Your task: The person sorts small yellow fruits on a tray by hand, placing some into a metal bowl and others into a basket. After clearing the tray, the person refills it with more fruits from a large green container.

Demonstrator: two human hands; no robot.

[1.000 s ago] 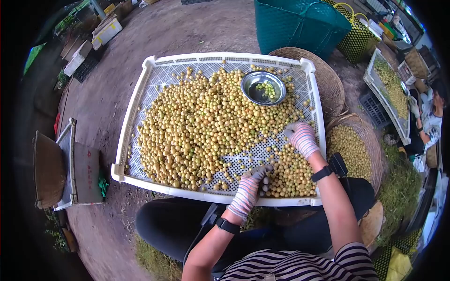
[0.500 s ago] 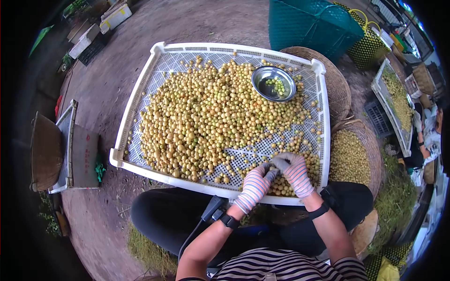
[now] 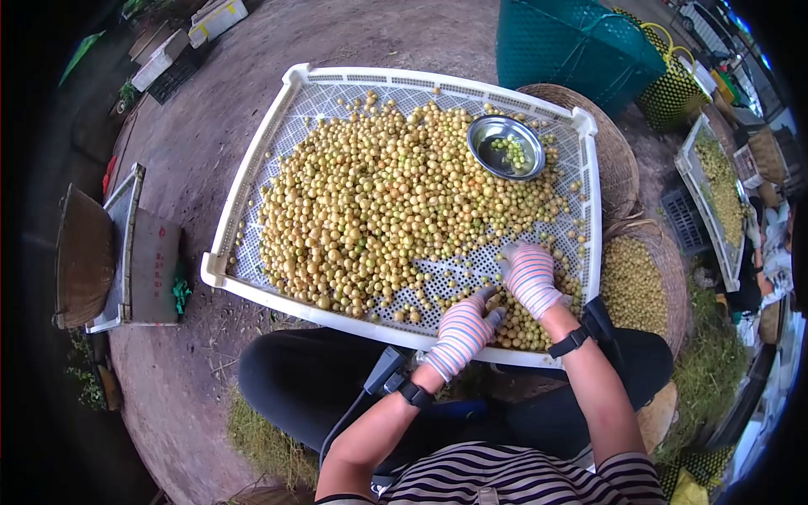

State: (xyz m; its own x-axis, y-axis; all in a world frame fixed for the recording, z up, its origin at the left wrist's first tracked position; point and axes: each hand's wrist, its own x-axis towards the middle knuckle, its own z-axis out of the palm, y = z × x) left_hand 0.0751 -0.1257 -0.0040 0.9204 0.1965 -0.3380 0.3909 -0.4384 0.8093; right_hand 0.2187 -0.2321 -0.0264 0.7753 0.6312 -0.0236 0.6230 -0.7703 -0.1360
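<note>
A white plastic mesh tray (image 3: 225, 231) lies across my lap, heaped with small round yellow-green fruit (image 3: 362, 202). My left hand (image 3: 465, 332), in a striped glove with grey fingertips, rests over the tray's near edge. Its thumb and forefinger are apart, with nothing visible between them. Just beyond it to the right, my right hand (image 3: 532, 276), gloved alike, is over the fruit near the bare mesh patch. Its fingers point down and left and are mostly hidden behind the back of the hand. A steel bowl (image 3: 486, 129) with a few greener fruits sits at the tray's far right.
Right of the tray stands a woven basket (image 3: 673, 290) of similar fruit, with another round basket (image 3: 627, 172) behind it. A teal woven bag (image 3: 572, 50) is beyond. Farther right are another fruit tray (image 3: 714, 202) and a co-worker's arm. Crates (image 3: 156, 269) stand at left.
My hands have drawn apart. My right hand has moved forward, farther over the tray, while my left stays near the front edge. The view has shifted slightly.
</note>
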